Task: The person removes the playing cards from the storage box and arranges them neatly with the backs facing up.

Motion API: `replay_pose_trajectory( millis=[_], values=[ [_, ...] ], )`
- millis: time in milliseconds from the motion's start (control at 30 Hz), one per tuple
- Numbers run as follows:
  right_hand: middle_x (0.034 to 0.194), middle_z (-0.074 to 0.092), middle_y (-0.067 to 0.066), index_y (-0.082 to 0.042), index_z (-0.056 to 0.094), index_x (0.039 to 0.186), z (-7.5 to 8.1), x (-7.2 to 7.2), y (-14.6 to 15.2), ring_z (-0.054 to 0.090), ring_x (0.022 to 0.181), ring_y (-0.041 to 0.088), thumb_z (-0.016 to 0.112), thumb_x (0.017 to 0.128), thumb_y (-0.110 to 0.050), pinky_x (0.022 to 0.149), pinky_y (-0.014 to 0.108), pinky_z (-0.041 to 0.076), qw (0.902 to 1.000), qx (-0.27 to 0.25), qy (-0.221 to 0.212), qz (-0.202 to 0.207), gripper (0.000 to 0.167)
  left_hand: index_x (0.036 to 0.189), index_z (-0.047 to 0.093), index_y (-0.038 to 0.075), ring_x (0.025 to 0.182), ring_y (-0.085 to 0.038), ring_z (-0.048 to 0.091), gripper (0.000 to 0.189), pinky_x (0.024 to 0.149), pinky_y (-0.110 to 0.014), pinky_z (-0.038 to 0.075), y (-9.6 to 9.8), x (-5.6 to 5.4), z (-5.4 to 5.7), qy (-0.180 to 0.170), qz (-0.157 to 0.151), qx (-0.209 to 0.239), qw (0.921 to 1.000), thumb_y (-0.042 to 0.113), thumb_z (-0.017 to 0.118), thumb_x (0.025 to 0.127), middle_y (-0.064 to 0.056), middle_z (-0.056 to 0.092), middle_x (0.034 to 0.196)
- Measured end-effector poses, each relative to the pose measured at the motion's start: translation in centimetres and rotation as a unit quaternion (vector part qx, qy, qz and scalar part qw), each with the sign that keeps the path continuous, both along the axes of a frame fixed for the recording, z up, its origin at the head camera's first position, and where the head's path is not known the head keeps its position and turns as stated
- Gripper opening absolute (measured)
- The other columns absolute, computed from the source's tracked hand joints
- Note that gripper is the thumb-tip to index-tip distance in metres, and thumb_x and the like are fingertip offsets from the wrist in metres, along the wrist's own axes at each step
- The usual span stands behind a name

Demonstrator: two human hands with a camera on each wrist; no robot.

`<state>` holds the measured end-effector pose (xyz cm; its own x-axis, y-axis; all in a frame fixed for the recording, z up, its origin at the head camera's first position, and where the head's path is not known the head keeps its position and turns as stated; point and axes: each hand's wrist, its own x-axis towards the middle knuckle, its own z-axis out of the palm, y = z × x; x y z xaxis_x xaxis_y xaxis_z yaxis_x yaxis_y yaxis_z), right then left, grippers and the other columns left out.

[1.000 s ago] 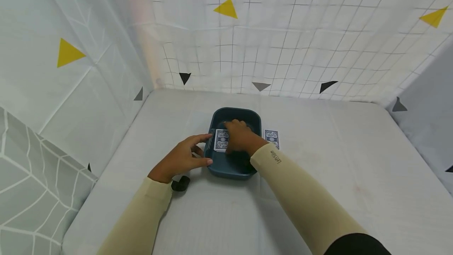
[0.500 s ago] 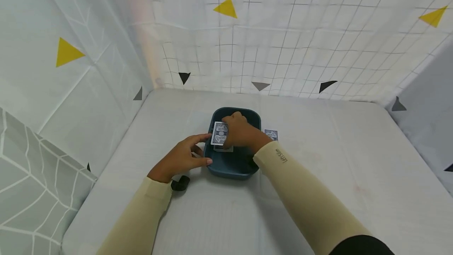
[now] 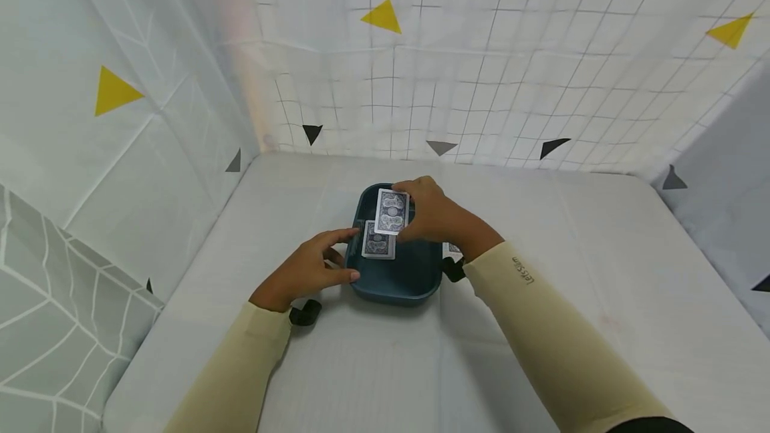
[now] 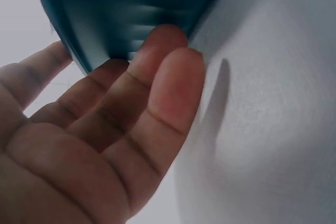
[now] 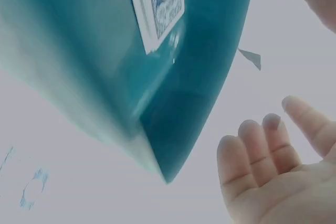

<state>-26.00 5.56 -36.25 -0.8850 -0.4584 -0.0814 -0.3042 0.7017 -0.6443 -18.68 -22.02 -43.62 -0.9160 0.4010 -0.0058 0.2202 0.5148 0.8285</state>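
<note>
A dark teal bin [image 3: 394, 286] stands on the white table, and a pile of blue-backed playing cards [image 3: 379, 248] lies inside it by the left wall. Just above and right of that pile, my right hand [image 3: 430, 209] pinches a playing card [image 3: 392, 211] by its edge; whether more than one is held, I cannot tell. My left hand [image 3: 309, 262] rests against the bin's left side, fingers loosely bent, the index fingertip at the rim. In the left wrist view the fingers [image 4: 176, 90] touch the bin's outer wall. The right wrist view shows the pile [image 5: 157, 9] but not the held card.
Another blue-backed card [image 3: 452, 250] lies on the table right of the bin, mostly hidden by the right wrist. White table surface [image 3: 565, 272] surrounds the bin. A gridded white curtain [image 3: 481, 85] with yellow and dark triangles closes off the back.
My right hand has lifted a playing card from the pile and moved it up and to the right, uncovering the pile beneath. The left hand stays at the bin's side.
</note>
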Motion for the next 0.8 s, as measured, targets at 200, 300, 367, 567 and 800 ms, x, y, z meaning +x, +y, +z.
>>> replay_pose_trajectory(
  millis=[200,300,367,567,800],
  values=[
    [0.159,0.031,0.016,-0.021,0.044,0.164,0.4,0.9,3.2,0.048,0.134,0.040,0.095,0.076,-0.012,0.103,0.050,0.057,0.9987,-0.045,-0.014,-0.019,0.101,0.163,0.046,0.023,0.107,-0.022,0.066,0.084,0.093,-0.043,0.059,0.1,0.1,0.0,-0.009,0.015,-0.008,0.9998,0.028,0.089,0.091,-0.007,0.052,0.157],
    [0.159,0.030,0.014,-0.023,0.043,0.165,0.1,1.3,5.2,0.048,0.135,0.041,0.094,0.078,-0.012,0.101,0.049,0.057,0.9978,-0.057,-0.023,-0.026,0.101,0.163,0.047,0.024,0.109,-0.023,0.065,0.085,0.093,-0.043,0.059,0.1,0.1,0.0,-0.013,0.018,-0.008,0.9997,0.029,0.090,0.090,-0.006,0.052,0.156],
    [0.159,0.030,0.014,-0.023,0.042,0.165,-0.2,1.5,6.5,0.049,0.134,0.042,0.094,0.078,-0.011,0.099,0.048,0.058,0.9970,-0.065,-0.030,-0.032,0.101,0.163,0.047,0.026,0.109,-0.023,0.065,0.085,0.093,-0.043,0.059,0.2,0.1,-0.1,-0.015,0.019,-0.008,0.9997,0.030,0.090,0.089,-0.005,0.052,0.156],
    [0.159,0.029,0.015,-0.020,0.041,0.166,-1.4,1.8,10.7,0.045,0.136,0.045,0.092,0.081,-0.012,0.100,0.051,0.056,0.9960,-0.069,-0.039,-0.041,0.099,0.163,0.046,0.028,0.110,-0.023,0.065,0.086,0.092,-0.043,0.059,0.0,0.2,-0.1,-0.017,0.023,-0.005,0.9996,0.035,0.090,0.089,-0.006,0.051,0.156],
    [0.160,0.030,0.018,-0.021,0.039,0.166,-3.4,2.1,15.6,0.049,0.134,0.048,0.093,0.081,-0.015,0.097,0.050,0.055,0.9956,-0.039,-0.045,-0.073,0.101,0.163,0.046,0.024,0.109,-0.025,0.065,0.086,0.092,-0.044,0.059,0.2,0.4,-0.1,-0.012,0.020,0.000,0.9997,0.031,0.090,0.090,-0.008,0.051,0.155]
  ],
)
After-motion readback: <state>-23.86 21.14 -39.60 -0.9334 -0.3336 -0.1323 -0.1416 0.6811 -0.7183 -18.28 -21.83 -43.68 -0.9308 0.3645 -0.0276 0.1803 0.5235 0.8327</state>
